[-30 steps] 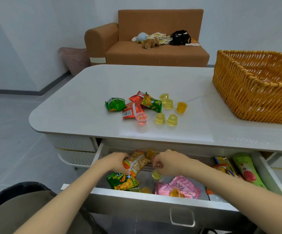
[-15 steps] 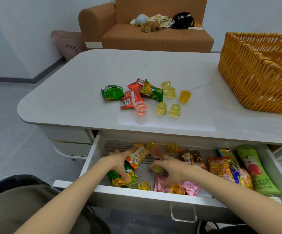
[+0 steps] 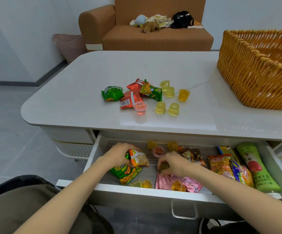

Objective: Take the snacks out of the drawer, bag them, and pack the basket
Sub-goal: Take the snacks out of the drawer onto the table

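Note:
The white drawer [image 3: 155, 190] under the table stands pulled out. Inside it, my left hand [image 3: 118, 155] grips an orange snack packet [image 3: 139, 157], lifted above a green packet [image 3: 125, 173]. My right hand [image 3: 174, 163] pinches a greenish jelly cup [image 3: 163, 167] just above a pink packet [image 3: 179, 183]. More jelly cups, chip bags and a green pouch [image 3: 256, 169] lie further right in the drawer. On the white table [image 3: 86, 92] sit several small packets [image 3: 133, 95] and yellow jelly cups [image 3: 167, 107]. The wicker basket [image 3: 255, 71] stands at the table's right.
A brown sofa [image 3: 153, 36] with soft toys and a black bag stands behind the table. A pink laundry basket [image 3: 69, 46] sits against the left wall. My lap in dark trousers fills the lower left, close to the drawer front.
My right hand has closed its fingers on the greenish jelly cup. The left hand has lifted the orange packet off the green one. The camera has tilted down and moved closer.

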`<state>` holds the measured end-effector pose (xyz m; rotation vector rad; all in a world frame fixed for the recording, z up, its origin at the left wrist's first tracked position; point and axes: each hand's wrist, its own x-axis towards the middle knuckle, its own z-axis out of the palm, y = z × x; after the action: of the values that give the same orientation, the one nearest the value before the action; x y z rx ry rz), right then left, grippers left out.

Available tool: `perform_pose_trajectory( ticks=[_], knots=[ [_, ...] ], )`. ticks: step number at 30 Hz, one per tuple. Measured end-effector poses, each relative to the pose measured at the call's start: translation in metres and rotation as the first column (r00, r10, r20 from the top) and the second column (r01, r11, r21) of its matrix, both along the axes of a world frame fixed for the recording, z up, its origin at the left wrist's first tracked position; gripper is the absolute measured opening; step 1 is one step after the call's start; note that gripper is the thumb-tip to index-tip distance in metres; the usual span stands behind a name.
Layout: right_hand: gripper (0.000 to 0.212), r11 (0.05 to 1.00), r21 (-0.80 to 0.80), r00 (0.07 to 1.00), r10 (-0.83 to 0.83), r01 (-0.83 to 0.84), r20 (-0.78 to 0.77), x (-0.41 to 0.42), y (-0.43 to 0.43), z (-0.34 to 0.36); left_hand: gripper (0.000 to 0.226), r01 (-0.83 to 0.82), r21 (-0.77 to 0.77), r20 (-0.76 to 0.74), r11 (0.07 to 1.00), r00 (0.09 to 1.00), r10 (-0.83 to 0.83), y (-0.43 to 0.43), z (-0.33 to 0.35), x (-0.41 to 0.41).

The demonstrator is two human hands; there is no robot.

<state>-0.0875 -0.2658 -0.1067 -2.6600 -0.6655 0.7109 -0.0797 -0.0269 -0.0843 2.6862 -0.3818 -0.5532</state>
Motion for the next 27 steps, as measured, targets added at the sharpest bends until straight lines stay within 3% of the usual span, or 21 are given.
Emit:
perform_pose_trajectory(
  ticks=[7, 13, 19, 21, 25, 27],
  knots=[
    [0.022, 0.995, 0.097, 0.998, -0.043, 0.038, 0.054, -0.005, -0.001, 0.022, 0.06, 0.111, -0.043, 0.092, 0.993, 0.99, -0.106, -0.005, 0.064, -0.015],
    [0.022, 0.974, 0.212, 0.983, -0.111, 0.079, 0.145, -0.013, -0.015, 0.102, 0.045, 0.036, -0.349, 0.088, 0.936, 0.996, -0.006, 0.007, 0.131, -0.021],
    [0.017, 0.905, 0.385, 0.925, -0.289, 0.181, 0.245, -0.01, -0.026, 0.157, 0.043, -0.15, -0.711, 0.026, 0.687, 0.971, 0.238, 0.01, 0.154, -0.012],
    [0.017, 0.889, 0.408, 0.901, -0.335, 0.206, 0.276, -0.001, -0.027, 0.157, 0.044, -0.223, -0.762, 0.012, 0.608, 0.934, 0.358, 0.009, 0.145, -0.002],
    [0.025, 0.896, 0.379, 0.873, -0.365, 0.234, 0.323, 0.019, -0.019, 0.145, 0.037, -0.396, -0.831, -0.16, 0.39, 0.842, 0.515, 0.005, 0.117, 0.018],
    [0.028, 0.914, 0.337, 0.887, -0.337, 0.227, 0.317, 0.028, -0.012, 0.137, 0.041, -0.414, -0.827, -0.149, 0.379, 0.813, 0.563, 0.003, 0.106, 0.027]
  ],
)
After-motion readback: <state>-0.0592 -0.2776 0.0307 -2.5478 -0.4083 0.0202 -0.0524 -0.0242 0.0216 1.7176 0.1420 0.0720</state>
